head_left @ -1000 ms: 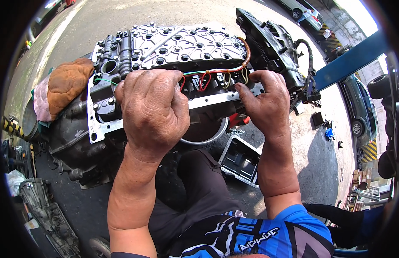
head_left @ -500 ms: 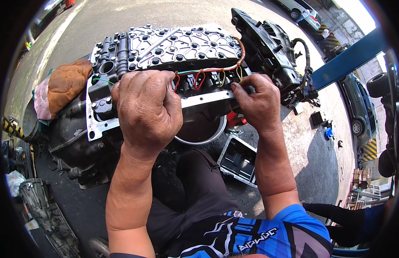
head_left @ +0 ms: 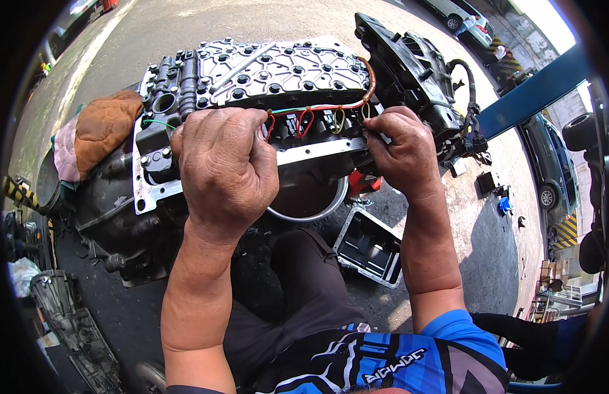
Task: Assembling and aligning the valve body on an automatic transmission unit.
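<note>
While the left hand (head_left: 229,157) curls closed at the metal flange (head_left: 321,151), the right hand (head_left: 406,150) pinches at its right end — contents hidden.

Bright daylight whitens the floor (head_left: 474,205) at your right, beside shadow (head_left: 491,269). Your view curves toward black edges.

Bolt-studded silver plate (head_left: 286,66) atop dark casing (head_left: 107,222), coloured wires (head_left: 331,107) alongside.

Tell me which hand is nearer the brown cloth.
Left. The left hand is right of the brown cloth, apart from it; the right hand is much farther right.
</note>
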Action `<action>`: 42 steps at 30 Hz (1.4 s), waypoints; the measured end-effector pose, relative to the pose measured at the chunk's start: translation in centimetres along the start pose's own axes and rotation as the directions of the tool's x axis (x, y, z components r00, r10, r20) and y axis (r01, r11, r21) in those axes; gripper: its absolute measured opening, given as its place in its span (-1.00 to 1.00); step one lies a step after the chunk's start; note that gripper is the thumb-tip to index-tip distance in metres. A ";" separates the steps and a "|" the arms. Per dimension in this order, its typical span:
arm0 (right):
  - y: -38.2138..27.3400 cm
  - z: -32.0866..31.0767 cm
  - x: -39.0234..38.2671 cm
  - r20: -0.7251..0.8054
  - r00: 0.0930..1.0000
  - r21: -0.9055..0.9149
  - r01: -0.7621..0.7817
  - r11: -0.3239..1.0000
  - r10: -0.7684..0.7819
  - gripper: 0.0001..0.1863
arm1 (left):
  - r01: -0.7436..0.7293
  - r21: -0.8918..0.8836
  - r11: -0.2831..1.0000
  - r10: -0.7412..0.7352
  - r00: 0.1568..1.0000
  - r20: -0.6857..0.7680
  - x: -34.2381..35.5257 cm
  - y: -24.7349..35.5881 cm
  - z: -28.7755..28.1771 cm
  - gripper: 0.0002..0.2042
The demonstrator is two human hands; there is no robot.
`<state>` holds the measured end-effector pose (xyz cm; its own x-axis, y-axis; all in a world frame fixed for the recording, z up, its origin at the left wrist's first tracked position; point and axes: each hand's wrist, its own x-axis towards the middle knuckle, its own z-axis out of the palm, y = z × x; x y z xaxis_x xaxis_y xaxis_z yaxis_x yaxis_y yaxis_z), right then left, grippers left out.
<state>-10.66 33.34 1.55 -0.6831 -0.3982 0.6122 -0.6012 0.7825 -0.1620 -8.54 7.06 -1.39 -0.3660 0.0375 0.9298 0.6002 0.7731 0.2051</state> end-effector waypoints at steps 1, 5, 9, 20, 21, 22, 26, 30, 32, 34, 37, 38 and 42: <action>0.0 0.0 0.1 -0.001 1.000 0.005 0.002 1.000 -0.002 -0.82 | -0.003 -0.003 1.000 0.003 1.000 0.005 0.1 -0.1 -0.1 -0.78; 0.2 -0.2 0.0 0.031 0.999 -0.021 0.041 0.999 -0.040 -0.84 | 0.002 -0.002 1.000 -0.002 1.000 0.011 0.0 0.2 0.2 -0.77; 0.3 -0.2 0.0 0.050 0.997 -0.025 0.056 0.998 -0.055 -0.85 | -0.001 0.015 1.000 0.001 1.000 0.023 0.0 0.2 0.1 -0.77; 0.2 0.1 -0.1 0.027 0.998 -0.027 0.065 0.998 -0.064 -0.85 | 0.003 0.021 1.000 -0.004 0.999 0.041 0.1 0.4 0.0 -0.77; 0.1 0.2 -0.1 0.015 0.998 -0.026 0.057 0.998 -0.056 -0.85 | 0.001 0.015 1.000 -0.002 0.999 0.034 0.1 0.4 0.0 -0.76; 0.1 0.2 -0.1 0.015 0.998 -0.024 0.055 0.998 -0.055 -0.85 | -0.001 0.008 1.000 0.001 1.000 0.028 0.1 0.4 0.0 -0.76; -0.5 0.0 0.1 0.054 0.987 0.019 -0.151 0.988 0.150 -0.90 | 0.012 0.001 1.000 -0.012 0.999 0.042 0.2 0.5 0.0 -0.75; -0.8 0.1 0.1 0.074 0.962 0.065 -0.268 0.961 0.263 -0.90 | 0.031 0.004 1.000 -0.031 0.998 0.056 0.2 0.6 -0.1 -0.75; -1.0 -0.1 0.1 0.086 0.952 0.063 -0.301 0.952 0.295 -0.91 | 0.035 0.001 0.999 -0.035 0.998 0.056 0.1 0.6 0.0 -0.75; -0.9 -0.1 0.0 0.098 0.939 0.058 -0.335 0.940 0.329 -0.91 | 0.045 -0.005 0.999 -0.044 0.997 0.062 0.0 0.7 0.2 -0.75; -1.1 0.0 0.3 0.085 0.950 0.031 -0.303 0.952 0.300 -0.92 | 0.038 0.004 0.999 -0.038 0.997 0.065 0.2 0.6 -0.2 -0.75; -1.1 0.0 0.4 0.085 0.945 0.052 -0.320 0.946 0.315 -0.91 | 0.037 0.003 0.999 -0.037 0.997 0.065 0.2 0.7 -0.2 -0.75; -1.0 0.0 0.3 0.087 0.931 0.073 -0.362 0.929 0.356 -0.88 | 0.037 0.010 0.999 -0.038 0.997 0.064 0.2 0.8 -0.1 -0.75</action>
<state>-10.29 32.41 1.93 -0.8854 -0.1338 0.4451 -0.3417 0.8366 -0.4282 -8.07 7.65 -1.02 -0.4331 0.0485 0.9001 0.5788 0.7804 0.2364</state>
